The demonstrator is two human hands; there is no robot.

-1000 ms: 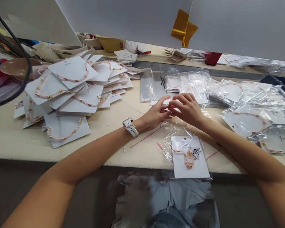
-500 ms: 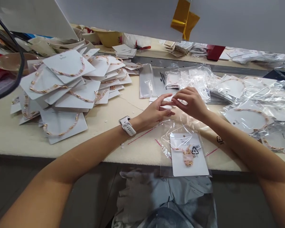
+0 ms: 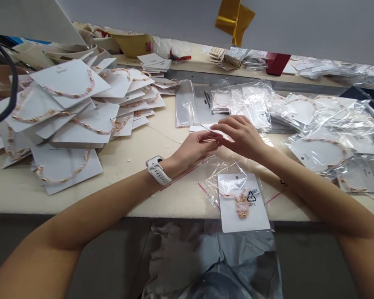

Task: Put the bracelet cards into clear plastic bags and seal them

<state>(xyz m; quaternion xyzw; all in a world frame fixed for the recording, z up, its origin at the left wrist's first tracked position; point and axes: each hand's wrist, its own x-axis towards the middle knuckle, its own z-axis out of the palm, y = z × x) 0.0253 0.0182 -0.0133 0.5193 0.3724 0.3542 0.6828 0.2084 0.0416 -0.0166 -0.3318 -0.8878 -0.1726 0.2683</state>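
My left hand, with a white watch on its wrist, has its fingers drawn together; what they hold, if anything, is hidden. My right hand reaches in from the other side, fingers stretched out, its tips touching the left fingertips. White paper pieces lie just behind the hands. Nearer the table's front edge lies a clear plastic bag with a white card inside. A pink and gold beaded necklace shows bunched on this card.
A pile of white cards with beaded necklaces spreads on the left. Bagged cards are heaped on the right. Flat clear bags lie behind the hands. Red-handled pliers and a yellow bowl stand farther back.
My right hand's thumb and finger have left their pinch, and its fingers have stretched over the left fingertips. My left fingers have come together from being spread. The view has shifted slightly.
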